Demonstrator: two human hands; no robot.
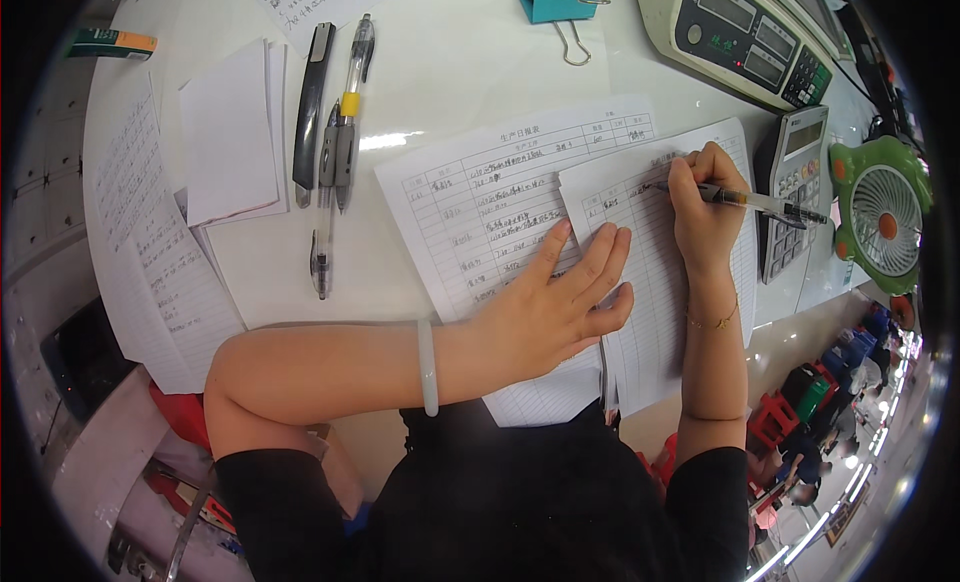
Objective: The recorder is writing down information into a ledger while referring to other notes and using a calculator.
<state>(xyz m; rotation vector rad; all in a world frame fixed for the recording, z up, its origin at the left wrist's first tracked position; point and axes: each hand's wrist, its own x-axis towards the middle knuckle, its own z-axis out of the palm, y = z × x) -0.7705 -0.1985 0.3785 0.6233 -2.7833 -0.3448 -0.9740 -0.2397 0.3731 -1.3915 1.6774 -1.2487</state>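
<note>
My right hand [706, 207] grips a clear pen with a dark grip [765, 204], its tip at the upper rows of a printed form [655, 292]. That form has only a few handwritten entries near its top. My left hand [548, 307] lies with fingers spread across the form's left edge and onto a second form [470, 202] beneath it, which is filled with rows of handwriting. A pale bangle [428, 367] circles my left wrist, and a thin bracelet [713, 322] is on the right one.
Two pens [352, 92] lie beside a black stapler-like long tool [313, 112] at left, near blank paper slips [235, 137] and written sheets [160, 212]. A teal binder clip [560, 4] sits at the back. A scale [740, 37], calculator [795, 187] and green fan [885, 217] stand at right.
</note>
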